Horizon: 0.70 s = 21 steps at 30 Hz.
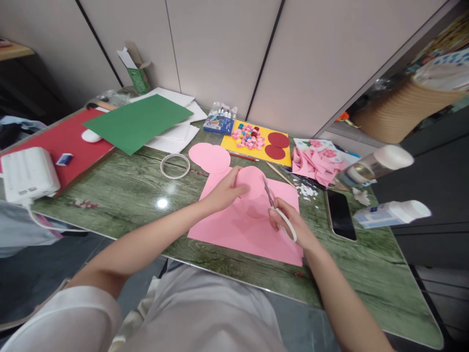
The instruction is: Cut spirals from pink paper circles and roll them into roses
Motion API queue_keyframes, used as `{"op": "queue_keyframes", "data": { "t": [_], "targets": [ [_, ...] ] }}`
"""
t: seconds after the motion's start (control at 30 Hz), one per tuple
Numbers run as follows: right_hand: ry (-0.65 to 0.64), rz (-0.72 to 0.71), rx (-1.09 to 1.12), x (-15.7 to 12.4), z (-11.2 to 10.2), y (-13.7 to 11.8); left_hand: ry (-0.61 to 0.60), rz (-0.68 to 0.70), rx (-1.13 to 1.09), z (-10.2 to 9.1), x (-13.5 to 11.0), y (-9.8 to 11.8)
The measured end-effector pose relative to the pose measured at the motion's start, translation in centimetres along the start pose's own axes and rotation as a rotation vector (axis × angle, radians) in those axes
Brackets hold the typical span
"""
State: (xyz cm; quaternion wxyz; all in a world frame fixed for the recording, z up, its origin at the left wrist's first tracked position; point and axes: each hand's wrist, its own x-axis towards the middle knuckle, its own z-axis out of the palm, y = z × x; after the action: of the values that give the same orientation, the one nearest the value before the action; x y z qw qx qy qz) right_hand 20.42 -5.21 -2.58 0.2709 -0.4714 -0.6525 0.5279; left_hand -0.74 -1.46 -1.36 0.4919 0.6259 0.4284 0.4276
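Between thumb and fingers, my left hand (234, 188) pinches a rounded piece of pink paper (252, 182) by its left edge. My right hand (289, 220) is closed around the white handles of a pair of scissors (270, 192). The blades point up and away from me, at the right edge of the rounded piece; whether they are between its layers or beside it I cannot tell. Below both hands lies a larger pink sheet (223, 227) on the table. Cut pink circles (210, 157) overlap just beyond my left hand.
A roll of tape (175, 166), a green sheet (141, 122) and a white power bank (30, 174) lie left. Pompoms (249, 136) and red circles sit on yellow paper (230, 143) at the back. Pink scraps (317, 164), a phone (340, 215) and two bottles (375, 166) stand or lie right.
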Motion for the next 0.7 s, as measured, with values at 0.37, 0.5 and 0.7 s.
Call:
{"op": "queue_keyframes", "data": {
  "t": [0.37, 0.5, 0.7],
  "targets": [
    [0.008, -0.002, -0.001, -0.01, -0.06, -0.07, 0.083, -0.011, 0.007, -0.04, 0.03, 0.33],
    [-0.004, -0.001, 0.006, 0.05, -0.07, 0.1, 0.097, -0.013, -0.04, -0.03, 0.19, 0.02],
    [-0.006, -0.001, -0.014, 0.09, -0.03, 0.27, 0.103, -0.013, -0.102, 0.08, 0.23, -0.21]
  ]
}}
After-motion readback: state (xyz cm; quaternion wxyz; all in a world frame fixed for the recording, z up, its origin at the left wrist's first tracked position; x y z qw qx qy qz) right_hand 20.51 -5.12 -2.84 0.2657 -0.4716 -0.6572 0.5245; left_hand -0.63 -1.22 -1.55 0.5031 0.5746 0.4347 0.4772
